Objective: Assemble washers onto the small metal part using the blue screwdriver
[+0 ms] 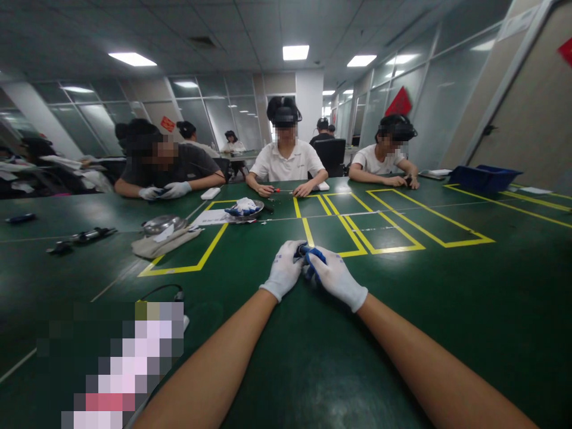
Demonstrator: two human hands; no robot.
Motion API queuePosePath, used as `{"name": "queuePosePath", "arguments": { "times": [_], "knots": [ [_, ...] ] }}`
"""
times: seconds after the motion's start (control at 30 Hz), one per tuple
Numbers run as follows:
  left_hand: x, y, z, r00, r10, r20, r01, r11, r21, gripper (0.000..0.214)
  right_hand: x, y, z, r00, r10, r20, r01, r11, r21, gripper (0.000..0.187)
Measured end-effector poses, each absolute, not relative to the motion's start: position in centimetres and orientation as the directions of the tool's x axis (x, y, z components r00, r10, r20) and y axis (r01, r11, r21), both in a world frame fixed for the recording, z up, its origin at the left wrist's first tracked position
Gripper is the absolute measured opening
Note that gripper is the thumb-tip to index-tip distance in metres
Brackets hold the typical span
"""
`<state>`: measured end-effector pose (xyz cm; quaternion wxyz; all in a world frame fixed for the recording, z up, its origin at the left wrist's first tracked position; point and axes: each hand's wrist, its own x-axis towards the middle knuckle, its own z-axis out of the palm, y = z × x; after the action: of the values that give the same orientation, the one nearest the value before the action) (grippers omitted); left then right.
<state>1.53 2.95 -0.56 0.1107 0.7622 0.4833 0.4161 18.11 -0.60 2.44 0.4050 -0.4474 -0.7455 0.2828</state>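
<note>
Both my hands wear white gloves with blue fingertips and meet over the green table (402, 310). My left hand (285, 271) and my right hand (337, 275) are closed together around a small dark object (304, 251) that I cannot make out. The fingers hide most of it. Yellow tape outlines (357, 235) lie just beyond my hands.
Three people sit across the table. One of them, in white, holds a red-handled tool (277, 190). A metal bowl with gloves (243, 208) sits ahead left. A metal lid on a beige cloth (163, 235) and dark tools (83, 236) lie left. A blue bin (485, 177) stands far right.
</note>
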Motion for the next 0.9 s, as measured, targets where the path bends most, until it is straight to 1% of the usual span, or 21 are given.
{"name": "queuePosePath", "arguments": {
  "times": [0.13, 0.23, 0.37, 0.53, 0.7, 0.83, 0.9],
  "knots": [
    [1.53, 3.12, -0.72, 0.193, 0.827, 0.527, 0.647, -0.512, 0.565, 0.04, 17.93, -0.7, 2.68, -0.254, 0.875, 0.413, 0.491, 0.485, -0.724, 0.027],
    [1.51, 3.23, -0.89, 0.199, 0.826, 0.527, 0.644, -0.515, 0.565, 0.041, 17.78, -0.78, 2.72, -0.222, 0.879, 0.422, 0.492, 0.475, -0.73, 0.027],
    [1.43, 3.27, -1.08, 0.19, 0.82, 0.539, 0.651, -0.517, 0.556, 0.042, 17.68, -0.93, 2.65, -0.258, 0.871, 0.419, 0.461, 0.492, -0.739, 0.027],
    [1.36, 3.17, -1.0, 0.198, 0.826, 0.528, 0.657, -0.512, 0.554, 0.04, 17.68, -1.07, 2.67, -0.23, 0.879, 0.417, 0.498, 0.475, -0.725, 0.026],
    [1.35, 3.19, -1.08, 0.187, 0.83, 0.525, 0.658, -0.503, 0.561, 0.04, 17.39, -1.2, 2.58, -0.282, 0.862, 0.421, 0.48, 0.507, -0.716, 0.023],
    [1.35, 3.19, -1.12, 0.197, 0.826, 0.528, 0.66, -0.51, 0.551, 0.039, 17.27, -1.25, 2.67, -0.248, 0.872, 0.422, 0.504, 0.488, -0.713, 0.022],
    [1.36, 3.14, -1.09, 0.196, 0.826, 0.529, 0.658, -0.511, 0.553, 0.039, 17.3, -1.29, 2.79, -0.261, 0.875, 0.407, 0.499, 0.483, -0.719, 0.022]
  ]
}}
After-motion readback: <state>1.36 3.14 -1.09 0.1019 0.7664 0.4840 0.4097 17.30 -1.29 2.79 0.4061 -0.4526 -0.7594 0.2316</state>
